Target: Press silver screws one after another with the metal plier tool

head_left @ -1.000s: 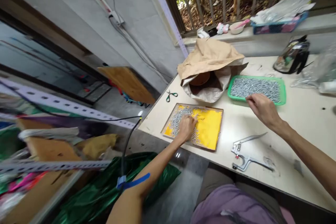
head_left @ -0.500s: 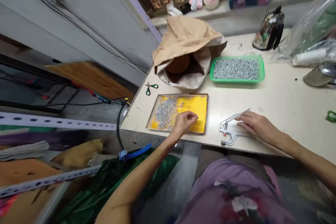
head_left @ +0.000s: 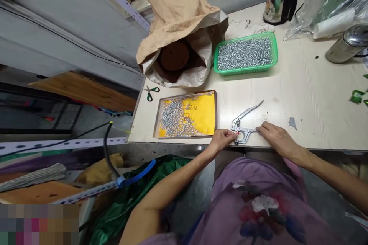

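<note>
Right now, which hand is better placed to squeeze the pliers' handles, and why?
Likely the right hand: it is at the lower handle of the pliers; the left hand is at their other end.

Pale wood-grain table (head_left: 313,99) bears open paper sack (head_left: 178,15), green tray (head_left: 247,70), shallow yellow-bottomed box (head_left: 205,116), scissors (head_left: 149,92), kettle (head_left: 276,0), metal vessel (head_left: 341,50) and clear plastic bag (head_left: 333,2); pliers (head_left: 245,131) sit at front edge.

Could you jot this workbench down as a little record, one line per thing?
Left hand: fingertips together at the head of the snap pliers; anything pinched is too small to tell
Right hand: at the end of the lower handle
Pliers' handles: spread apart
Yellow-bottomed tray: small metal pieces
Green basket: more metal pieces
Paper bag: open
</note>
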Demonstrator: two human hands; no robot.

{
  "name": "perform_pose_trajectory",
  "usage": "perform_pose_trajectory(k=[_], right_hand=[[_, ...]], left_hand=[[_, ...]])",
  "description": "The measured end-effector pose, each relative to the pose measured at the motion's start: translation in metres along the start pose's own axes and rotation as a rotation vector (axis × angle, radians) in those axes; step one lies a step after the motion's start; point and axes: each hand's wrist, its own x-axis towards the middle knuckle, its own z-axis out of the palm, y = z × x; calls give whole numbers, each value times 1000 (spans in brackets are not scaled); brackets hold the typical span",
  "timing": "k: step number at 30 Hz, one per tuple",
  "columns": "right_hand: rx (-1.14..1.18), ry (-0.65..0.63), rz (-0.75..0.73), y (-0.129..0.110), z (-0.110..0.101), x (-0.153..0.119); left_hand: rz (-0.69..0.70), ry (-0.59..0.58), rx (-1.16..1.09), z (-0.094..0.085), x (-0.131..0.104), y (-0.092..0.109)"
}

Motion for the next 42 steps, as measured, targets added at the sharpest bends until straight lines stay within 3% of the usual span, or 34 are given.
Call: perform_pose_trajectory(k=[12, 17, 22, 29, 32, 36, 39, 42], right_hand=[[-4, -10, -21, 3, -1, 2], [-92, 30, -61, 33, -2, 23], [-87, -33, -150, 59, 7, 48], [-209, -107, -142, 44, -4, 53], [-187, -116, -129, 36, -9, 48], [-177, -102, -105, 29, -8, 42], [-180, -76, -90, 27, -7, 38], [-167, -75, -76, 26, -10, 34]], left_hand=[[-92, -140, 46, -2, 5, 2], [-99, -136, 51, -2, 4, 3], [-122, -101, 48, 1, 1, 4], [-115, -95, 135, -1, -5, 4], [114, 19, 352, -2, -9, -3], [681, 245, 675, 9, -4, -5], [962, 177, 852, 21, 12, 7], [1062, 58, 932, 28, 30, 20]])
